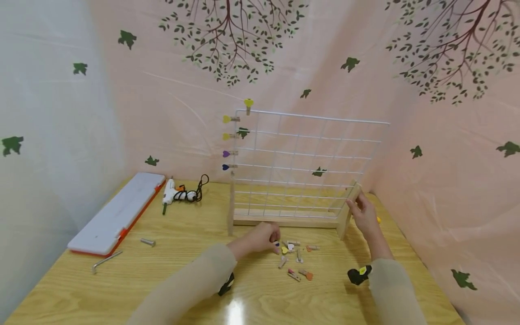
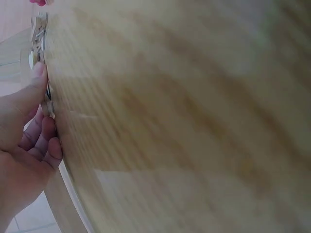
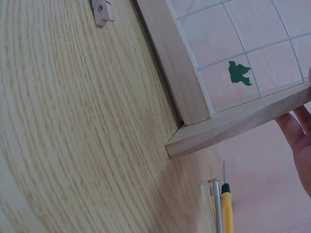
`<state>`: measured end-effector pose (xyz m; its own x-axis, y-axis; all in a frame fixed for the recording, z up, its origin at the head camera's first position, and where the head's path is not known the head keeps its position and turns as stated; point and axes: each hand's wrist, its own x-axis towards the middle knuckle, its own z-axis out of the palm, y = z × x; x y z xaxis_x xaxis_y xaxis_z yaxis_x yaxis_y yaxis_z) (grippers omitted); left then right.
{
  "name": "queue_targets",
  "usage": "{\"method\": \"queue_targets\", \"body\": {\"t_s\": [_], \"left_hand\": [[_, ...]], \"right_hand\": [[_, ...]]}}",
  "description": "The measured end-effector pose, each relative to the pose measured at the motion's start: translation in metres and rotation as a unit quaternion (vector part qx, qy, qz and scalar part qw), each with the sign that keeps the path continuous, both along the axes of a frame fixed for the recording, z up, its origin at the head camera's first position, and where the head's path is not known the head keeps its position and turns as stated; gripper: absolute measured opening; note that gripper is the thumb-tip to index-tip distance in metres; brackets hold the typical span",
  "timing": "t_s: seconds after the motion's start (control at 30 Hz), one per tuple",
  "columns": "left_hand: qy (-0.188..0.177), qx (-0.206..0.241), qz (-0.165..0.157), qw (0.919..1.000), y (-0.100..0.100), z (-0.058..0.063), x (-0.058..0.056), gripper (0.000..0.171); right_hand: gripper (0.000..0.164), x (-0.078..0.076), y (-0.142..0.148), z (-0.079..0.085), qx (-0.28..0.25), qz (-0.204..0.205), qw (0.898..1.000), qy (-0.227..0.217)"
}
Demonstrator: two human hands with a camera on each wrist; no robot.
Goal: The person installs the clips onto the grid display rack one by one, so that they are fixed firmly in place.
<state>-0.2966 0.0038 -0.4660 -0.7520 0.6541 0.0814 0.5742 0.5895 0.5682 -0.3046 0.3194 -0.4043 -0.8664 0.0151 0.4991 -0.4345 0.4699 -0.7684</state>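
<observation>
My left hand (image 1: 260,237) is low over the table, its thumb and fingertips pinching a clothespin with a dark blue heart (image 1: 277,244), mostly covered by the fingers. Beside it lie several small wooden clothespins with a yellow heart (image 1: 284,250), a white heart (image 1: 290,247) and an orange heart (image 1: 309,276). With my right hand (image 1: 365,216) I grip the right wooden post (image 1: 345,219) of a stand holding a white wire grid (image 1: 313,116). Clipped along the grid's left side are a purple heart clothespin (image 1: 225,154), a blue one (image 1: 225,167) and several yellow ones (image 1: 248,103).
At left lies a flat white-lidded case (image 1: 122,207) with an orange-red edge. A glue gun (image 1: 169,192) with a black cord, a bolt (image 1: 148,242) and a hex key (image 1: 106,260) are near it. Behind the right post are a yellow-handled screwdriver (image 3: 226,208) and a long bolt (image 3: 217,204).
</observation>
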Motion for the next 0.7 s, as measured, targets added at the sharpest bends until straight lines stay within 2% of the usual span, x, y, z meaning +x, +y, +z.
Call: {"method": "queue_targets", "body": {"t_s": [0.07,0.2,0.3,0.5,0.7], "left_hand": [[0.000,-0.002,0.000,1.0000,0.000,0.001,0.002,0.028],[0.017,0.020,0.001,0.9997,-0.004,0.007,0.001,0.023],[0.016,0.039,0.008,0.9991,-0.010,0.020,0.000,0.018],[0.013,0.058,0.008,0.9982,-0.020,0.072,-0.001,0.015],[0.062,0.111,-0.030,0.9915,-0.033,0.132,0.003,0.012]], "right_hand": [[0.038,0.000,0.001,0.000,-0.004,0.004,1.000,-0.003],[0.038,0.001,0.001,0.001,-0.013,0.009,1.000,-0.008],[0.036,0.001,-0.001,0.002,-0.014,0.009,1.000,-0.006],[0.037,0.001,-0.001,0.002,-0.018,0.012,1.000,-0.007],[0.038,0.000,0.000,0.001,-0.014,0.012,1.000,-0.009]]}}
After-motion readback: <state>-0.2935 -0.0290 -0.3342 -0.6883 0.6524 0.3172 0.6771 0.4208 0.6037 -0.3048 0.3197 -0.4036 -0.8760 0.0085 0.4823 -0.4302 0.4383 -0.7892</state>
